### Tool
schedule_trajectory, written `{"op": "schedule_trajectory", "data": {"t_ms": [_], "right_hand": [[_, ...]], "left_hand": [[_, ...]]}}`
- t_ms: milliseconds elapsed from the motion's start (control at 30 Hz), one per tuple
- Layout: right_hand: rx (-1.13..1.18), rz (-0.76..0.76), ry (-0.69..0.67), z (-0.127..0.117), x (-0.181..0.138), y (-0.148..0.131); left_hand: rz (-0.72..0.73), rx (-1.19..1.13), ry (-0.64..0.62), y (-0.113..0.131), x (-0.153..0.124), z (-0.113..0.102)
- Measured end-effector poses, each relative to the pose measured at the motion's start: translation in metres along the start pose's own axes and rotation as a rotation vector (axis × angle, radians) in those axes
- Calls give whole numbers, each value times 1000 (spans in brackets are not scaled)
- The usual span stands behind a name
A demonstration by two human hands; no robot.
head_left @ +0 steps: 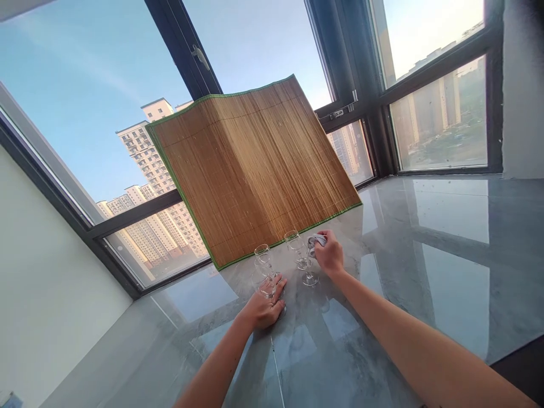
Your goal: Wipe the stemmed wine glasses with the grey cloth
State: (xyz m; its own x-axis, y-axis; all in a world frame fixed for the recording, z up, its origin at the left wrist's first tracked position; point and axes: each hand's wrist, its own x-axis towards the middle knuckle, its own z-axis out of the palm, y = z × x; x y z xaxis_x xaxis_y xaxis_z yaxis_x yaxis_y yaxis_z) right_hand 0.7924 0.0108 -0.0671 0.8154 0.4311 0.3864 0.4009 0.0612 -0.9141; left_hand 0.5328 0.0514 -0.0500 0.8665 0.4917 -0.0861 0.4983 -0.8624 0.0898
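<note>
My left hand (267, 306) lies low on the grey ledge, its fingers stretched out and apart beside a small clear stemmed glass (262, 256). The lower part of that glass overlaps the fingers in view, and I cannot tell whether they press on its foot. A crumpled pale grey cloth (316, 243) is gripped in my closed right hand (330, 256). Just left of the cloth stands another clear stemmed glass (294, 243). A round clear glass foot (310, 278) shows below the cloth; the upper part of that glass is hard to make out.
Behind the glasses a brown bamboo mat (259, 170) with green edging leans against the dark window frame (187, 56). The glossy grey ledge (425, 238) carries reflections and runs to the right-hand window. A white wall (46, 272) borders the left side.
</note>
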Motion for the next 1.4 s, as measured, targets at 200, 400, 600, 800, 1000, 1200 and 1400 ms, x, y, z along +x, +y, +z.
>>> {"op": "schedule_trajectory", "data": {"t_ms": [200, 400, 600, 800, 1000, 1200, 1400], "right_hand": [[-2, 4, 4, 2, 2, 2], [-11, 18, -6, 2, 1, 1], [-151, 53, -66, 0, -1, 0], [-474, 22, -221, -2, -2, 3], [-606, -95, -245, -3, -4, 6], [-616, -211, -86, -1, -4, 6], [136, -65, -23, 1, 6, -17]], "left_hand": [[-9, 35, 31, -12, -17, 3], [-59, 29, 27, -26, -36, 3], [-106, 33, 41, -49, -51, 7], [-205, 25, 67, -87, -78, 12], [-290, -25, 103, -107, -104, 14], [-288, -41, 163, -113, -103, 23], [-286, -45, 165, -115, -102, 24]]}}
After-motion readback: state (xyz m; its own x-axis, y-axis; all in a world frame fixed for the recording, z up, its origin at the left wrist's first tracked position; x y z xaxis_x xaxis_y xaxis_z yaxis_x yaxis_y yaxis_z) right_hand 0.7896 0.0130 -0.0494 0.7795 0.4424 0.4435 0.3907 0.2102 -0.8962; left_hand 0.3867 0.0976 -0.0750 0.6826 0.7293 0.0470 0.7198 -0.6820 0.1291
